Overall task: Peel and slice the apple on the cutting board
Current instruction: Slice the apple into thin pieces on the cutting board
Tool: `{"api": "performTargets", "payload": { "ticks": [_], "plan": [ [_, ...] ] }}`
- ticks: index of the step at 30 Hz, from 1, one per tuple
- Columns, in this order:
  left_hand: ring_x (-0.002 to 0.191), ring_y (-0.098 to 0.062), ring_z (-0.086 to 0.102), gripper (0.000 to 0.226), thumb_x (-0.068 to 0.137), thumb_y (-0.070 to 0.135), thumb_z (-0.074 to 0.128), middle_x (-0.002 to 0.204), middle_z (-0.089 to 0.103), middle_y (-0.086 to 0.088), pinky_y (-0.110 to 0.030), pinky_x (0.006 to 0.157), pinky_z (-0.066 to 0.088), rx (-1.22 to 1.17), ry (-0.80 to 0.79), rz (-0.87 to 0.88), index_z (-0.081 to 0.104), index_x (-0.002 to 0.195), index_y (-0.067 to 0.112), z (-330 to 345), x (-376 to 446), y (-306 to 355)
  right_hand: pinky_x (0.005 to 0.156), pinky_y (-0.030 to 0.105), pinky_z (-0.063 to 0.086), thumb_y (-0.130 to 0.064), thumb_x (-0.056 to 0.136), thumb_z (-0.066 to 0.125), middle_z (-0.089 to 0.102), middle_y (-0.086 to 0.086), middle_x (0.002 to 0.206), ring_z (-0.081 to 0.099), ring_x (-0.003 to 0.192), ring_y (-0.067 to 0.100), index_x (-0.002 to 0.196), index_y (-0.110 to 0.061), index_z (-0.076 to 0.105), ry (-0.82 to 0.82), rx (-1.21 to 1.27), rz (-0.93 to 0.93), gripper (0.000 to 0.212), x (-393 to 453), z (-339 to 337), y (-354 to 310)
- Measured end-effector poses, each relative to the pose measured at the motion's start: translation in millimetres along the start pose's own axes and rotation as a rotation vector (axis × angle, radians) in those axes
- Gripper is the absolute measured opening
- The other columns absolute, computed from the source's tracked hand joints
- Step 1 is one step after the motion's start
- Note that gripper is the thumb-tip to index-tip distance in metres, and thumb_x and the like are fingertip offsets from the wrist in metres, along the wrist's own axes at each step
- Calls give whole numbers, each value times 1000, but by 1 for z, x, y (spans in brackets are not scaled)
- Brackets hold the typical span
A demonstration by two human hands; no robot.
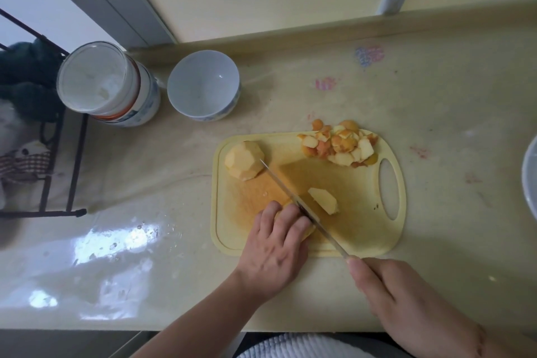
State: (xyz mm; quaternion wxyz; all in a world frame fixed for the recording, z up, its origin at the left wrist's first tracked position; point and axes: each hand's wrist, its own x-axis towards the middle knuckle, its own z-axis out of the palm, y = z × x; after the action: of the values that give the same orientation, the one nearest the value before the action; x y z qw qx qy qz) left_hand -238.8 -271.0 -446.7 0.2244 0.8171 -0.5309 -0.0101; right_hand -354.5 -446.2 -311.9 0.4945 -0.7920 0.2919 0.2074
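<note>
A pale yellow cutting board [360, 238] lies on the counter. A peeled apple half [244, 160] sits at its far left corner. My left hand [276, 250] presses down on another apple piece [309, 231], mostly hidden under the fingers. My right hand [392, 296] grips the handle of a knife [293, 197]; its blade runs diagonally along my left fingers, cutting into that piece. A cut slice [324, 200] lies just right of the blade. A heap of peel scraps [340, 144] covers the board's far right corner.
An empty white bowl [203, 86] and a white jar [107, 84] stand at the back left. A black wire rack [43, 125] borders the counter's left side. Another bowl's rim [530, 174] shows at the right edge. The counter's front edge runs below my arms.
</note>
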Motion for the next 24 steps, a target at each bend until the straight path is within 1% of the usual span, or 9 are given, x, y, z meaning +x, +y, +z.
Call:
{"api": "performTargets", "payload": {
  "ticks": [3, 6, 9, 11, 12, 14, 16, 19, 24],
  "plan": [
    [113, -48, 60, 38, 99, 21, 55, 134, 45, -13, -55, 95, 47, 1, 28, 6, 42, 133, 10, -1, 0, 0, 72, 31, 41, -78, 65, 22, 58, 15, 67, 53, 58, 18, 75, -2, 59, 58, -15, 67, 85, -15, -3, -7],
    [111, -49, 60, 38, 99, 21, 55, 133, 45, -14, -54, 94, 47, 3, 43, 19, 43, 132, 9, -1, 0, 0, 70, 24, 39, -94, 55, 8, 62, 12, 72, 56, 71, 17, 85, 0, 64, 76, -39, 89, 113, -21, -4, -11],
    [112, -48, 60, 36, 101, 21, 53, 133, 47, -14, -55, 93, 47, -5, 41, 26, 44, 133, 9, -1, 1, 0, 73, 28, 41, -104, 37, 4, 56, 15, 67, 53, 58, 18, 80, 2, 62, 42, -14, 114, 127, -18, -5, -10],
    [112, -49, 60, 35, 101, 21, 52, 133, 46, -14, -55, 93, 47, -7, 39, 23, 44, 133, 9, -1, 2, 0, 73, 28, 41, -103, 39, 5, 51, 7, 59, 49, 53, 14, 78, 0, 60, 27, -20, 107, 124, -17, -7, -9],
    [112, -49, 60, 36, 101, 22, 52, 133, 46, -14, -55, 93, 47, -6, 39, 21, 44, 134, 9, -2, 2, 0, 71, 26, 41, -101, 45, 7, 50, 4, 59, 48, 54, 15, 76, -1, 59, 22, -25, 100, 117, -15, -7, -8],
    [112, -48, 60, 36, 102, 22, 51, 134, 46, -14, -55, 94, 47, -3, 37, 20, 43, 134, 9, -1, 1, 1, 67, 27, 42, -88, 63, 14, 49, 3, 60, 44, 53, 13, 72, -3, 54, 17, -47, 90, 95, -10, -3, -2],
    [113, -48, 60, 37, 102, 23, 50, 135, 46, -14, -55, 95, 47, -7, 32, 14, 43, 136, 9, -1, 1, 1, 66, 36, 43, -79, 72, 16, 45, 2, 58, 39, 52, 8, 66, -7, 46, -5, -30, 55, 79, -1, 4, 5],
    [115, -47, 60, 40, 101, 22, 53, 137, 46, -14, -54, 97, 46, -1, 29, 15, 43, 137, 9, -2, 2, 1, 62, 39, 44, -79, 81, 15, 47, 4, 57, 44, 51, 12, 63, -16, 44, -7, -27, 0, 71, 11, 12, 14],
    [109, -48, 61, 34, 102, 23, 49, 130, 46, -14, -55, 94, 47, 3, 36, 24, 43, 132, 8, -3, 2, 1, 54, 33, 40, -76, 79, 18, 46, 3, 50, 42, 45, 9, 56, -15, 39, 27, -21, 2, 68, 12, 7, 13]
  ]
}}
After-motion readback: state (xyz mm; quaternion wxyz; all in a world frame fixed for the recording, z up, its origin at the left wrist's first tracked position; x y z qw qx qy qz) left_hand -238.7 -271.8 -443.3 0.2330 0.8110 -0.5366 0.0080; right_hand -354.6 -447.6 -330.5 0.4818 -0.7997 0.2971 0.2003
